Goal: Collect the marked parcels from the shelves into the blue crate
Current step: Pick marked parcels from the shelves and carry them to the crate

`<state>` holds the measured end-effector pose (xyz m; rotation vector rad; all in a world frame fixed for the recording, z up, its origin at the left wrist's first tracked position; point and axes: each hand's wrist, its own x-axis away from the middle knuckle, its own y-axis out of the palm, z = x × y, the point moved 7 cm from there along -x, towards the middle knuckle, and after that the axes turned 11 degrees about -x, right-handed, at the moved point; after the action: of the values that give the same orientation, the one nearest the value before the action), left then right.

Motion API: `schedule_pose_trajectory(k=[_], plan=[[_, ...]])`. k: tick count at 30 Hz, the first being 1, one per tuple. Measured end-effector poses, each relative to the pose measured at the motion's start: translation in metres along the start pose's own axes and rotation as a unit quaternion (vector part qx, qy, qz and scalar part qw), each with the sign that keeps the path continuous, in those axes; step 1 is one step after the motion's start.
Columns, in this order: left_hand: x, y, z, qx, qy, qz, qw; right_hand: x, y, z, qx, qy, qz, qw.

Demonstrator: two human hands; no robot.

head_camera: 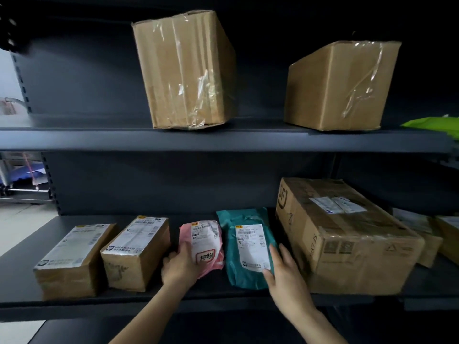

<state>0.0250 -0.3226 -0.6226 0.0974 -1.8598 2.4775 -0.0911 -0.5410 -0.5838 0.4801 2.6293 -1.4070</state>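
the pink parcel (pixel 206 242) and teal parcel (pixel 246 247) lie side by side on the lower shelf (pixel 213 286), so it seems best to check each label's mark, then lift each soft bag by its near end rather than drag it. the hands are apart: the left hand (pixel 180 265) grips the pink parcel's near corner, while the right hand (pixel 283 271) rests near-straight fingers along the teal parcel's right edge, not plainly closed. the blue crate is out of view.
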Motion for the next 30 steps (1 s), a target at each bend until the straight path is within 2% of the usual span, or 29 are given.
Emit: schedule_pose_trajectory(k=[3, 5, 7, 10, 12, 14, 18, 20, 23, 25, 30], plan=[[-0.004, 0.003, 0.004, 0.112, -0.019, -0.02, 0.993, 0.018, -0.042, -0.014, -0.036, -0.06, 0.029, 0.997], [-0.003, 0.001, 0.005, 0.212, -0.029, -0.031, 0.976, 0.024, -0.081, -0.01, -0.064, -0.071, 0.09, 0.991], [0.0, -0.011, 0.007, 0.277, -0.026, 0.004, 0.96, 0.025, -0.121, 0.006, -0.059, -0.058, 0.161, 0.984], [0.012, -0.044, 0.014, 0.327, 0.011, 0.102, 0.939, 0.02, -0.166, 0.045, -0.034, -0.001, 0.228, 0.973], [0.022, -0.062, 0.029, 0.354, 0.059, 0.144, 0.922, 0.013, -0.18, 0.074, 0.009, 0.05, 0.213, 0.976], [0.034, -0.072, 0.058, 0.397, 0.125, 0.145, 0.898, 0.005, -0.184, 0.1, 0.059, 0.092, 0.167, 0.98], [0.064, -0.065, 0.135, 0.488, 0.222, 0.058, 0.842, 0.0, -0.194, 0.123, 0.067, 0.106, 0.123, 0.984], [0.074, -0.056, 0.166, 0.512, 0.234, 0.023, 0.826, 0.005, -0.201, 0.136, 0.038, 0.121, 0.126, 0.984], [0.082, -0.046, 0.189, 0.54, 0.23, -0.022, 0.809, 0.016, -0.201, 0.15, -0.082, 0.132, 0.123, 0.98], [0.083, -0.045, 0.187, 0.552, 0.225, -0.037, 0.802, 0.02, -0.195, 0.15, -0.138, 0.11, 0.14, 0.974], [0.075, -0.048, 0.16, 0.564, 0.184, -0.041, 0.804, 0.015, -0.177, 0.139, -0.171, 0.066, 0.167, 0.969]])
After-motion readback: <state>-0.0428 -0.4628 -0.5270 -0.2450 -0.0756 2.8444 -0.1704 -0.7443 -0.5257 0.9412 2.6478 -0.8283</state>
